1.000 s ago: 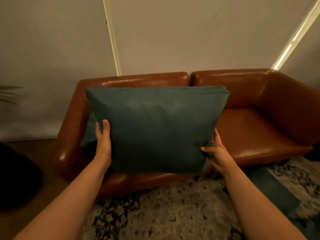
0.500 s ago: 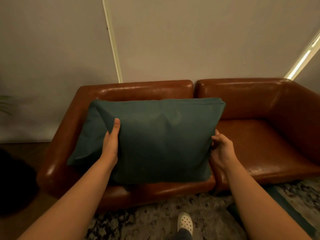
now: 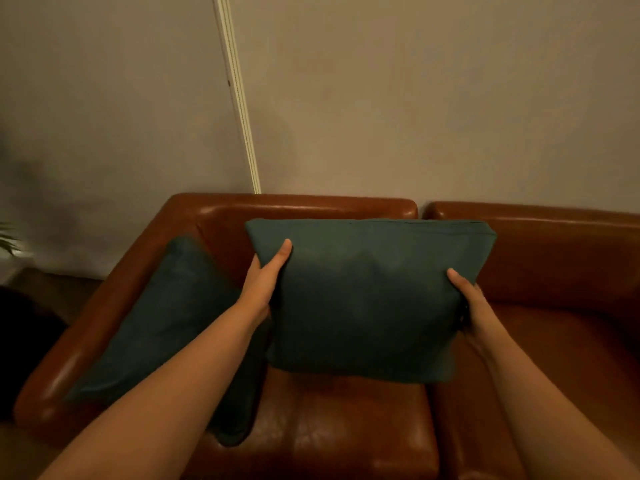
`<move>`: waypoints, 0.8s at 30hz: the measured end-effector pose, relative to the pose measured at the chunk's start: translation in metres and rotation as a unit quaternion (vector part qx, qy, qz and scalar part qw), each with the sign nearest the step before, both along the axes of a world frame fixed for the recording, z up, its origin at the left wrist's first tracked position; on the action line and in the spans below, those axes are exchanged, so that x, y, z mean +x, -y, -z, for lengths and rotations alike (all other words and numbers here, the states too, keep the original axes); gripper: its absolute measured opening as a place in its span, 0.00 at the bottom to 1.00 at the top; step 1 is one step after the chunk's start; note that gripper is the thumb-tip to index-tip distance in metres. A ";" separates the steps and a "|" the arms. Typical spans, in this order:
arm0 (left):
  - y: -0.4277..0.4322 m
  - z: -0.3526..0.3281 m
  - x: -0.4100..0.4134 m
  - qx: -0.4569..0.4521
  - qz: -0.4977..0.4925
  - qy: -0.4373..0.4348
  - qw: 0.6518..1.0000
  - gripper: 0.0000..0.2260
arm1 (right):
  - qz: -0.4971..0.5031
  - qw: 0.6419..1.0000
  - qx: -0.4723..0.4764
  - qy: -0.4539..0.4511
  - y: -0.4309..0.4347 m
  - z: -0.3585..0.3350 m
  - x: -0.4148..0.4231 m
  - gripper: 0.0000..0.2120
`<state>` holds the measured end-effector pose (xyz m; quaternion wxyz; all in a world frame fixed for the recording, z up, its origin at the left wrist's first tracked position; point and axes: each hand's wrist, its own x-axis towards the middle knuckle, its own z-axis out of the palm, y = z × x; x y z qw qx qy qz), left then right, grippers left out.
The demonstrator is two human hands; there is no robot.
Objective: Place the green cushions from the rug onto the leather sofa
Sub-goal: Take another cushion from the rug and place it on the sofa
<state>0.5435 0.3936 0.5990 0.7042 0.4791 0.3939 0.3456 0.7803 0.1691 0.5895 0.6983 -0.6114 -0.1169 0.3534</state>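
Dim, warm indoor light, soft focus throughout.

Amber light tints the wall (image 3: 415, 98) beige; no lamp is in view. Pale glare streaks lie on the leather sofa (image 3: 346, 427), along its backrest top above the left hand (image 3: 263, 285), on the armrest left of it and on the seat below both hands. The green cushion (image 3: 367, 299) between the hands reads murky. Far left of the left hand the frame falls into near-black shadow. Wide-angle bending slants the white wall strip (image 3: 239, 95).
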 end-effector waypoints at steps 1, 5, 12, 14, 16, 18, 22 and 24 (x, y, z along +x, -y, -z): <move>-0.009 0.001 0.005 -0.003 0.001 0.012 1.000 0.31 | 0.010 1.000 -0.007 0.009 -0.008 -0.002 0.006 0.31; -0.050 -0.001 0.018 0.005 0.009 0.028 1.000 0.31 | 0.024 0.999 0.010 0.020 -0.051 -0.006 0.023 0.27; -0.123 0.008 0.017 0.033 -0.026 0.055 0.998 0.23 | 0.008 0.999 0.020 0.044 -0.140 -0.002 0.031 0.50; -0.144 0.015 0.016 0.033 -0.037 0.057 0.997 0.21 | 0.014 0.999 0.017 0.048 -0.167 0.004 0.032 0.49; -0.165 0.024 0.016 0.026 -0.045 0.057 0.997 0.21 | 0.015 0.999 0.009 0.043 -0.193 0.010 0.032 0.49; -0.186 0.035 0.015 0.015 -0.054 0.061 0.997 0.22 | 0.016 0.999 -0.003 0.035 -0.217 0.017 0.031 0.49; -0.220 0.058 0.019 -0.004 -0.070 0.056 0.996 0.21 | 0.030 0.999 -0.016 0.022 -0.258 0.041 0.033 0.48; -0.232 0.074 0.021 -0.019 -0.069 0.051 0.996 0.22 | 0.037 0.999 -0.032 0.006 -0.272 0.058 0.037 0.50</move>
